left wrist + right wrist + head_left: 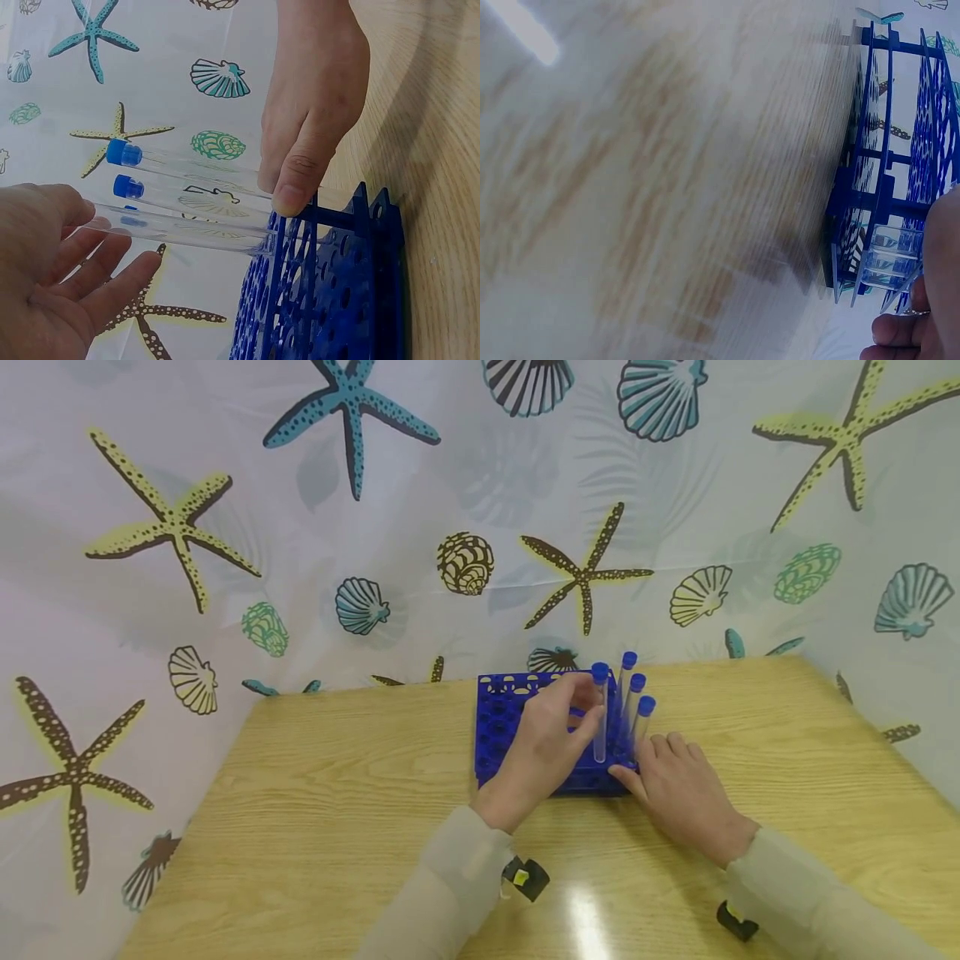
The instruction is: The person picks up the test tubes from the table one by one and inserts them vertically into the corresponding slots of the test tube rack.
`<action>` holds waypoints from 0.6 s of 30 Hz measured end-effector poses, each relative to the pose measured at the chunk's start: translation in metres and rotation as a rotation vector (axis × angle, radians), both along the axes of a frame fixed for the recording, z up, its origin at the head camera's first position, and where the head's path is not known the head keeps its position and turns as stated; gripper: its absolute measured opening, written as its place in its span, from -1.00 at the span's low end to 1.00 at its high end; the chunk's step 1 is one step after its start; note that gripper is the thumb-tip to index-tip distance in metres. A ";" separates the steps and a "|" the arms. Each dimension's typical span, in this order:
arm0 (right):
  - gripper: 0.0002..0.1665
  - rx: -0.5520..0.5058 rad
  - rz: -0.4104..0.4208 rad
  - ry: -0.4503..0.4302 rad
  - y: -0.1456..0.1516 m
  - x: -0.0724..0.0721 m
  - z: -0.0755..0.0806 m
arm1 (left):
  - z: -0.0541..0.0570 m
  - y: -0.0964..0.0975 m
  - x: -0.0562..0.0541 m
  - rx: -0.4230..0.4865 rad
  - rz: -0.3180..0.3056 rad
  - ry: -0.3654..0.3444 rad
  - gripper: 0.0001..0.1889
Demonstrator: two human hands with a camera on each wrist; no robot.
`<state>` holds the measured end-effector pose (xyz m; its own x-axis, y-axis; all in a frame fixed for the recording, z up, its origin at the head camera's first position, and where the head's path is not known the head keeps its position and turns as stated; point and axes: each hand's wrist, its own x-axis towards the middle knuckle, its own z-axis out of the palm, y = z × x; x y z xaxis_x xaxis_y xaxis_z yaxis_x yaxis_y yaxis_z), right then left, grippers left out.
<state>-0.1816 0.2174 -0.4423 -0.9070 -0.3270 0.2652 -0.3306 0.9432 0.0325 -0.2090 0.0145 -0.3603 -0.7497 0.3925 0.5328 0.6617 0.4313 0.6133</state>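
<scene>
My left hand (551,739) pinches a clear test tube (600,727) with a blue cap between thumb and fingers, close to its top. The tube stands nearly upright, its lower end at the top of the blue test tube rack (495,727). Three more blue-capped tubes stand in the rack's right end, among them one with its cap (129,186) facing the left wrist camera. My right hand (682,785) grips the rack's right front corner, thumb on the upper edge and fingers along the end. In the right wrist view, tube bottoms (889,259) show inside the rack.
The rack stands on a wood-grain table (337,827), near its back edge. Behind and at both sides hangs a white curtain (420,468) printed with starfish and shells. Black straps (528,878) show at both sleeved wrists.
</scene>
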 end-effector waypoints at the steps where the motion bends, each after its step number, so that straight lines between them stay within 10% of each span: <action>1: -0.49 0.000 0.001 0.003 0.000 0.000 0.000 | 0.000 0.000 0.000 0.000 -0.003 -0.004 -0.80; 18: -0.48 -0.003 -0.002 0.011 0.001 -0.002 -0.002 | -0.013 0.006 0.001 -0.050 0.004 -0.105 -0.80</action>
